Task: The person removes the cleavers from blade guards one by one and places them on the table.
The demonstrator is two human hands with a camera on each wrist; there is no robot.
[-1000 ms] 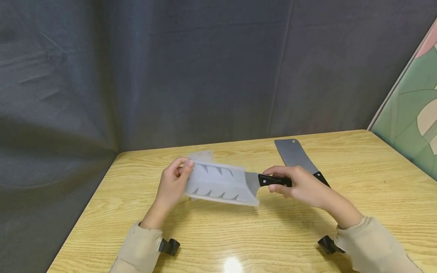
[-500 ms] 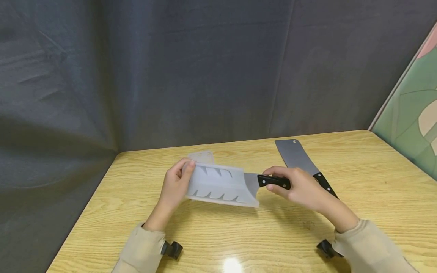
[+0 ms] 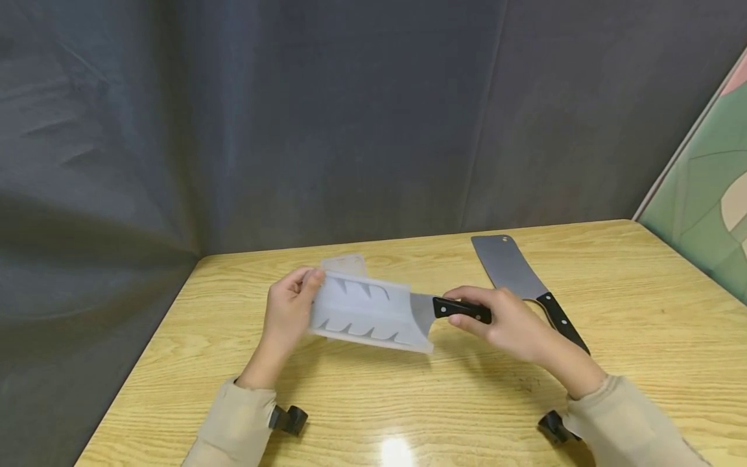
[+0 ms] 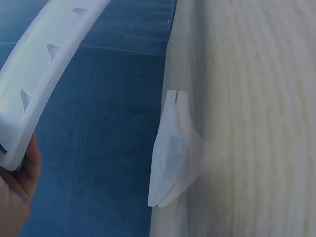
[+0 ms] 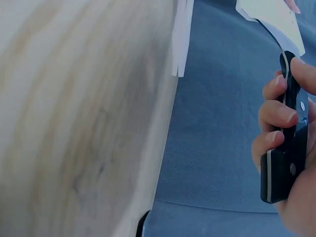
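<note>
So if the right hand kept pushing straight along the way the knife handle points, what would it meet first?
Probably the white blade cover, whose open end already surrounds the blade; the left hand holds its far end.

Translucent plastic sheath, glossy wooden table

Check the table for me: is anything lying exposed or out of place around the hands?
One thing stands out: a second cleaver lies bare on the table, unsheathed, just behind the right hand. A spare translucent sheath lies behind the left hand. The held cleaver sits mostly inside its white sheath.
</note>
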